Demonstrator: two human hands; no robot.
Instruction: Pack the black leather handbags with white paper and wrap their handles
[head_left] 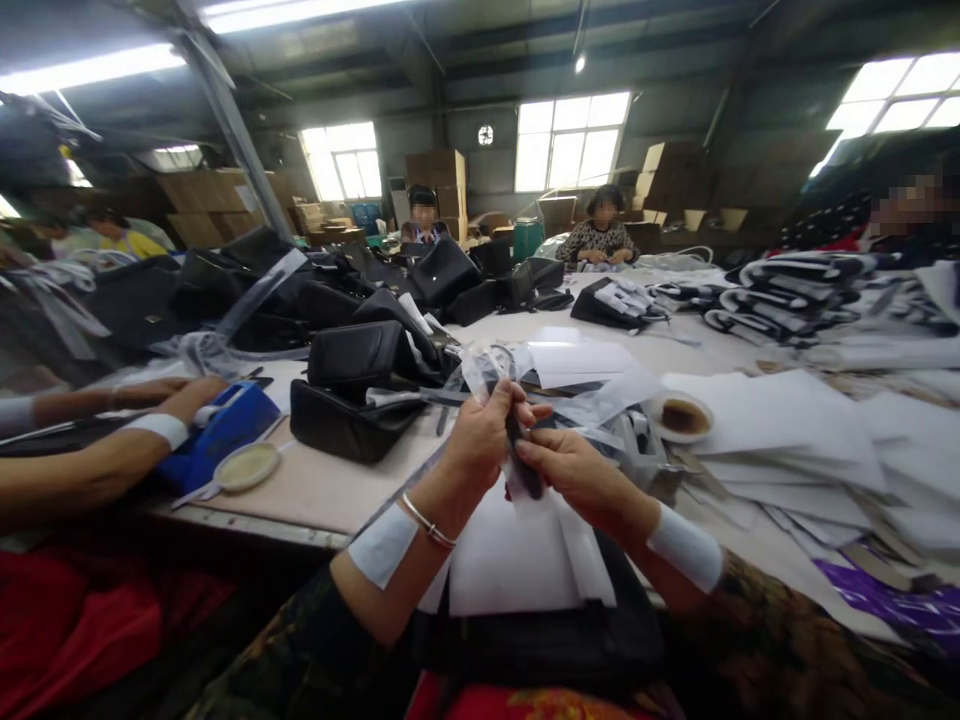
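My left hand (484, 432) and my right hand (566, 470) meet above the table's near edge, both closed on a narrow black strap piece (519, 452) wrapped in clear plastic film (487, 365). The fingers pinch it from both sides. White paper sheets (517, 555) lie in my lap under my hands, on top of a black bag (540, 640). My wrists wear white bands, and a thin bracelet is on the left one.
Black handbags (352, 385) pile up at the centre left. A co-worker's arms (90, 455) rest at the left by a blue tape dispenser (225, 430) and a small dish (246, 466). A round cup (681, 417) and white paper stacks (787, 420) lie at the right. Other people sit at the far end.
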